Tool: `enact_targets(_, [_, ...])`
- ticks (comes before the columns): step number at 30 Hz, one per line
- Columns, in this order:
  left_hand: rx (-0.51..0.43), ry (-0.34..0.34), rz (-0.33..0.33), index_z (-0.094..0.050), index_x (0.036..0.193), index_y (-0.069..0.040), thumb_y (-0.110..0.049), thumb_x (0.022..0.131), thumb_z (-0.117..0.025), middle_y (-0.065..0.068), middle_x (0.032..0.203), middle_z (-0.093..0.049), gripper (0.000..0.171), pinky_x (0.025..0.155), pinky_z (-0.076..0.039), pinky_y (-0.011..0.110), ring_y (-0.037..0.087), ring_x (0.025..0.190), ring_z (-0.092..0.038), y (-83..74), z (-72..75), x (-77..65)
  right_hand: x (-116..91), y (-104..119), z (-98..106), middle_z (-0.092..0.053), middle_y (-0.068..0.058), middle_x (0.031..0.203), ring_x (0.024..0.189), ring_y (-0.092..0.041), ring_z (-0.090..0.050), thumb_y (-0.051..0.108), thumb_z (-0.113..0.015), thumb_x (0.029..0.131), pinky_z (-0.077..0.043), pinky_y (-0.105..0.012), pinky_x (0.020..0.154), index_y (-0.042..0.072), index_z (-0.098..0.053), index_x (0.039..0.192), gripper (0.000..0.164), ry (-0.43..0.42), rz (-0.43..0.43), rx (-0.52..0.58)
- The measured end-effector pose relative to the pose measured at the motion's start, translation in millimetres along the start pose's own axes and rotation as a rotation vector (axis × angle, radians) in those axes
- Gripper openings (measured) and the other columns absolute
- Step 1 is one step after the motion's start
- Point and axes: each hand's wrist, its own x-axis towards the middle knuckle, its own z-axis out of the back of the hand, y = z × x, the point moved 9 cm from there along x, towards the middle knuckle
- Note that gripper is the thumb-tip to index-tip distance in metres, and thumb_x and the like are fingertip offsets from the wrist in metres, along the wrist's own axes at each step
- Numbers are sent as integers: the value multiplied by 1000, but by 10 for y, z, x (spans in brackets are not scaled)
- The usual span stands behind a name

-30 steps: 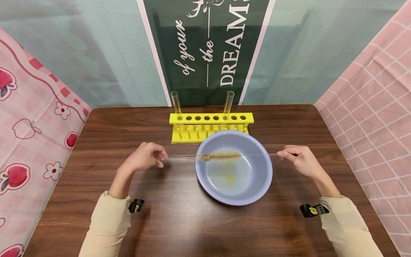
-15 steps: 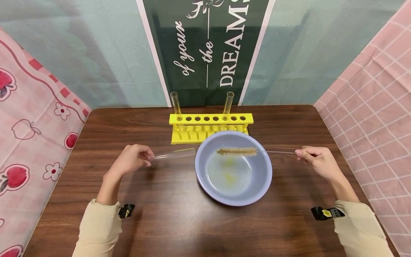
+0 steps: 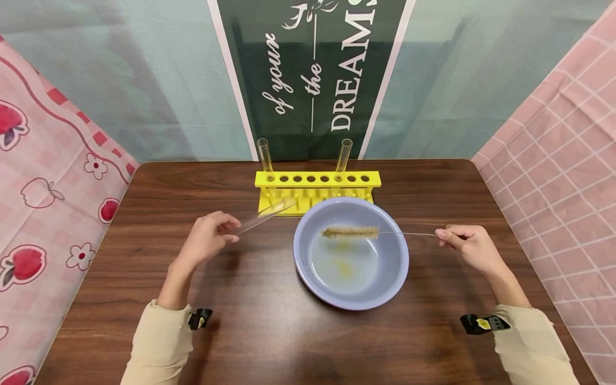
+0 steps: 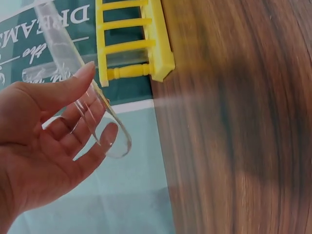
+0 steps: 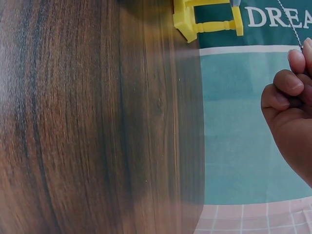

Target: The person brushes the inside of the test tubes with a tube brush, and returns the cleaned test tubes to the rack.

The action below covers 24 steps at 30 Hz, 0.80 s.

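Left of the basin, my left hand [image 3: 208, 238] pinches a clear glass test tube [image 3: 264, 215] near its rounded end, between thumb and fingers. The tube slants up to the right, its far end in front of the yellow rack; in the left wrist view the tube [image 4: 66, 48] crosses the palm side of the fingers. My right hand [image 3: 469, 247] pinches the thin twisted wire handle of a test tube brush [image 3: 351, 232]. Its tan bristles hang over the lavender basin [image 3: 302, 267], apart from the tube. The right wrist view shows only part of the wire [image 5: 291, 22].
Behind the basin stands a yellow test tube rack [image 3: 317, 179] with one upright test tube [image 3: 265, 159] at its left and another test tube [image 3: 343, 159] right of its middle. Shallow, yellow-tinged liquid [image 3: 344, 267] lies in the basin. Everything stands on a dark wooden table [image 3: 260, 331].
The brush has come out of the tube as the hands drew apart. The tube's far end has since swung up toward the rack, and the right hand has shifted slightly back left.
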Motion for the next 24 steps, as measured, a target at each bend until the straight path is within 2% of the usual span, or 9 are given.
enact_targets(5, [-1,-29,22,-65,90,2,3,73,-72,13,84,-62,18,71,-48,41,28,79,-59,-30,-49,56,-7,-39,-32,-43,-8,51,47,-9,-38,-1,-57,87,-31,-27,43,2,-57,62,26,13,-11,-5])
enact_targets(9, [-43,-51,39,-63,91,4,5,74,-70,17,86,-63,18,72,-49,42,30,81,-60,-45,-74,91,-9,-37,-49,-44,-7,51,47,-8,-38,1,-57,88,-31,-27,43,5,-57,61,26,24,-25,-10])
enact_targets(11, [-68,-64,43,-62,92,4,6,75,-69,17,86,-63,18,73,-50,42,31,82,-61,-53,-79,107,-7,-33,-57,-44,-6,51,47,-8,-38,1,-57,88,-31,-27,43,2,-57,62,26,27,-25,-12])
enact_targets(16, [-102,-91,24,-61,96,2,7,75,-69,15,84,-63,23,73,-50,39,29,81,-62,-103,-82,158,6,-7,-78,-44,-6,51,47,-9,-38,-5,-56,86,-29,-27,42,3,-57,61,27,39,-19,17])
enact_targets(20, [-108,-106,-5,-58,99,-2,8,74,-69,13,82,-63,29,72,-51,38,26,79,-62,-170,-70,210,10,105,-99,-42,-8,50,46,-8,-36,-8,-54,86,-27,-28,41,7,-57,59,31,47,-15,44])
enact_targets(24, [-109,-136,9,-57,97,-4,8,73,-69,11,81,-63,30,70,-50,38,25,78,-63,-209,-43,266,11,132,-115,-43,-9,50,46,-6,-37,-7,-55,86,-27,-28,41,7,-57,59,31,51,-32,39])
